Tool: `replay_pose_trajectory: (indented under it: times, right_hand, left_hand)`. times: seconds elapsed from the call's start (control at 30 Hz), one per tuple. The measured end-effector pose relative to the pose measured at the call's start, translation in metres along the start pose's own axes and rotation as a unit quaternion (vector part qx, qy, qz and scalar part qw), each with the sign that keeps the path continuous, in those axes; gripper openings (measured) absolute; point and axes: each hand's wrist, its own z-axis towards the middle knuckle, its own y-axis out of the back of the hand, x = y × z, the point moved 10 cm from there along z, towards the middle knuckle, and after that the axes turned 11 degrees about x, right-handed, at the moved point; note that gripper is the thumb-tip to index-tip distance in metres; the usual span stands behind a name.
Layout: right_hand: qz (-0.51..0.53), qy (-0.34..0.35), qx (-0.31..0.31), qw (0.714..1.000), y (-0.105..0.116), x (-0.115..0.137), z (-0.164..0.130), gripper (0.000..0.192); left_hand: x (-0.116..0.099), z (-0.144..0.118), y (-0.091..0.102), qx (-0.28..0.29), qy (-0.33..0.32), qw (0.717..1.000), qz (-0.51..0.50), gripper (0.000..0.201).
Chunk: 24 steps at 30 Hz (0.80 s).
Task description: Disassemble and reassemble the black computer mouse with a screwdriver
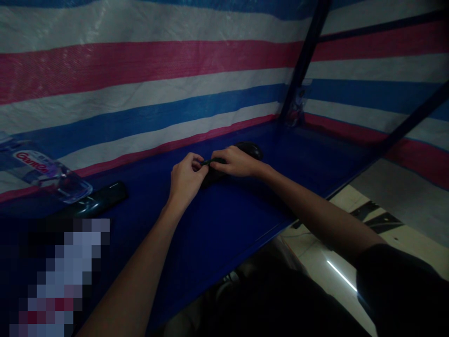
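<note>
We see the strip (209,162), thin and dark, at the fingertips of both hands, above the table (199,229). Its long axis runs roughly crosswise, from the left hand (185,175) to the right hand (236,161), so neither is clearly nearer. The right thumb and forefinger pinch it; the left fingers curl around its left end, though we cannot tell whether they grip it. Behind the right hand lies a black, rounded object (251,150), largely hidden; we cannot tell if the dark patch below the hands belongs to it. The left forearm angles up and rightward; the right reaches in leftward, wrist fairly straight.
</note>
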Motion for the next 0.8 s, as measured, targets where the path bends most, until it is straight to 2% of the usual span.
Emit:
replay_pose_trajectory:
  times: [0.37, 0.6, 0.63, 0.7, 0.8]
  right_hand:
    - [-0.008, -0.009, -0.001, 1.000, 0.002, -0.001, -0.001, 0.028]
    - [0.011, -0.002, -0.011, 1.000, 0.004, 0.001, -0.002, 0.021]
    - [0.039, -0.002, -0.012, 0.999, 0.003, -0.001, -0.001, 0.019]
    - [0.160, -0.019, -0.007, 0.987, 0.000, -0.008, 0.000, 0.016]
    - [0.390, -0.062, -0.006, 0.919, -0.008, -0.024, 0.000, 0.015]
  left_hand:
    - [-0.001, 0.000, -0.002, 0.005, -0.015, 1.000, -0.015, 0.012]
    - [-0.001, 0.000, -0.001, 0.003, -0.018, 1.000, -0.014, 0.011]
    - [-0.001, 0.000, -0.001, 0.002, -0.017, 1.000, -0.013, 0.011]
    - [-0.003, -0.001, 0.001, -0.007, -0.026, 1.000, -0.014, 0.012]
    - [-0.014, -0.003, 0.004, -0.022, -0.083, 0.996, -0.026, 0.024]
